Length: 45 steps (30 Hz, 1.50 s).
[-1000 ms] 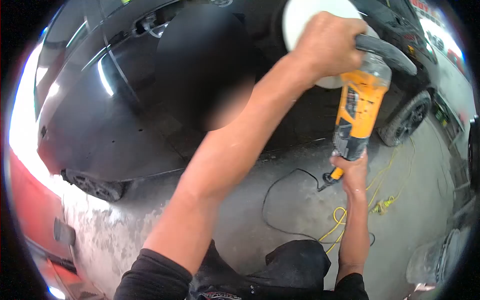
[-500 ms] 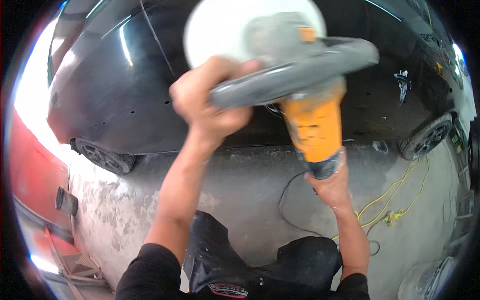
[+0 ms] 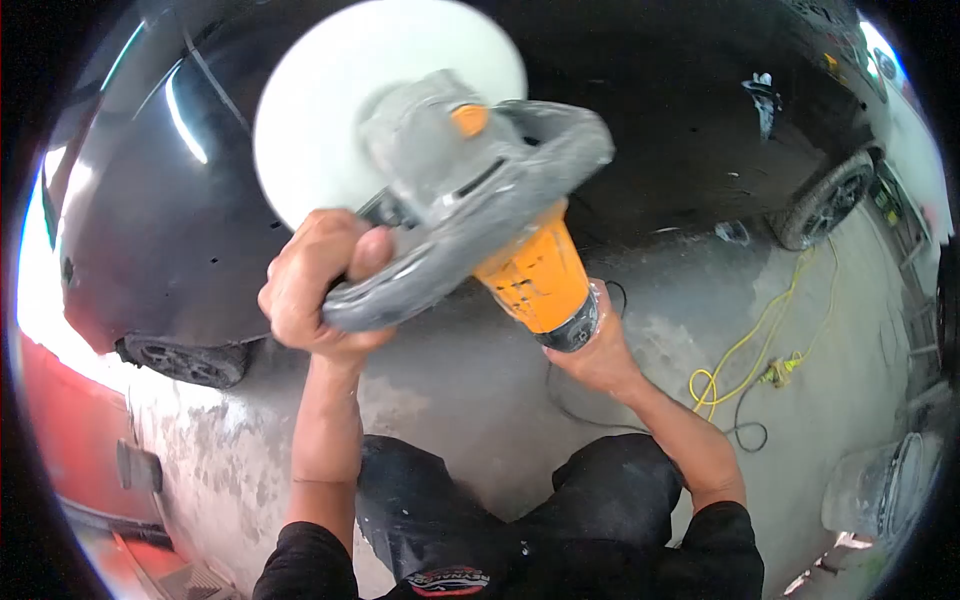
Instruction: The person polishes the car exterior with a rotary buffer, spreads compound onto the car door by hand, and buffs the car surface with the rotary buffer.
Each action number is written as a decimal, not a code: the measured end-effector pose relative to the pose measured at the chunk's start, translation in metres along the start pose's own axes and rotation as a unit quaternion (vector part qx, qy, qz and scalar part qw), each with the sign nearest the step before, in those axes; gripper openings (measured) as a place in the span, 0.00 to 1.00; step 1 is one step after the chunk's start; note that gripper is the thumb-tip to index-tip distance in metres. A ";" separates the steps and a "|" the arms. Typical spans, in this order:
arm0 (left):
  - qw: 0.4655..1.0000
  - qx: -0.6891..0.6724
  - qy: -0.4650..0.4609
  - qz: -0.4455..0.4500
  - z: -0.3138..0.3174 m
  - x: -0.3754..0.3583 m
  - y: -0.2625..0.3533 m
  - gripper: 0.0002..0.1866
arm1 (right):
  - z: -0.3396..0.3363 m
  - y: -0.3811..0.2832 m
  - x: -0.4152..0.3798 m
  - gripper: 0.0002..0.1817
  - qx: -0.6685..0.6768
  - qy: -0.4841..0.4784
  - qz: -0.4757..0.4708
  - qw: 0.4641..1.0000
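I hold an orange and grey polisher point(image 3: 520, 270) in front of a black car point(image 3: 160, 230). Its round white pad point(image 3: 340, 110) faces the car's side panel at upper left. My left hand point(image 3: 320, 285) is closed around the grey loop handle point(image 3: 440, 250) at the polisher's head. My right hand point(image 3: 600, 350) grips the rear end of the orange body, where the cord comes out. Both arms are bare below black sleeves.
The car's wheels show at lower left point(image 3: 185, 360) and upper right point(image 3: 825, 205). A yellow extension cord point(image 3: 745, 350) and a black cable point(image 3: 745, 430) lie on the grey concrete floor to the right. A pale bucket point(image 3: 880, 490) stands at lower right. A red surface point(image 3: 60, 430) borders the left.
The polisher has swung left and down along the car, its pad moving from top centre to upper left. Both hands kept their grip and moved with it.
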<state>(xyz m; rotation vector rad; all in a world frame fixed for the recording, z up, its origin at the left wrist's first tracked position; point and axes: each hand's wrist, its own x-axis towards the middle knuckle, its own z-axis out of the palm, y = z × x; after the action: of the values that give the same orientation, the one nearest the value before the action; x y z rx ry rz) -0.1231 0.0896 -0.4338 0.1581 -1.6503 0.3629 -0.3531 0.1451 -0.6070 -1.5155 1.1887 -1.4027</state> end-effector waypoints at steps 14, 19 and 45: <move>0.957 -0.118 -0.265 -0.008 0.134 0.004 0.000 0.09 | -0.061 0.081 -0.042 0.45 -0.065 0.166 0.073 0.981; 0.969 -0.118 -0.218 0.001 0.024 -0.047 -0.017 0.16 | -0.023 0.069 -0.027 0.43 -0.082 0.069 -0.025 0.994; 0.973 0.100 0.149 -0.145 -0.138 0.024 -0.039 0.08 | 0.072 -0.096 0.057 0.41 -0.084 -0.096 -0.038 0.991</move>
<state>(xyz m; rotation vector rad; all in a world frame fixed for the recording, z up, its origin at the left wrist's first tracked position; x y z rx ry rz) 0.0162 0.1009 -0.3945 0.4701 -1.2702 0.3118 -0.2700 0.1143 -0.5079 -1.7858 1.1642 -1.1982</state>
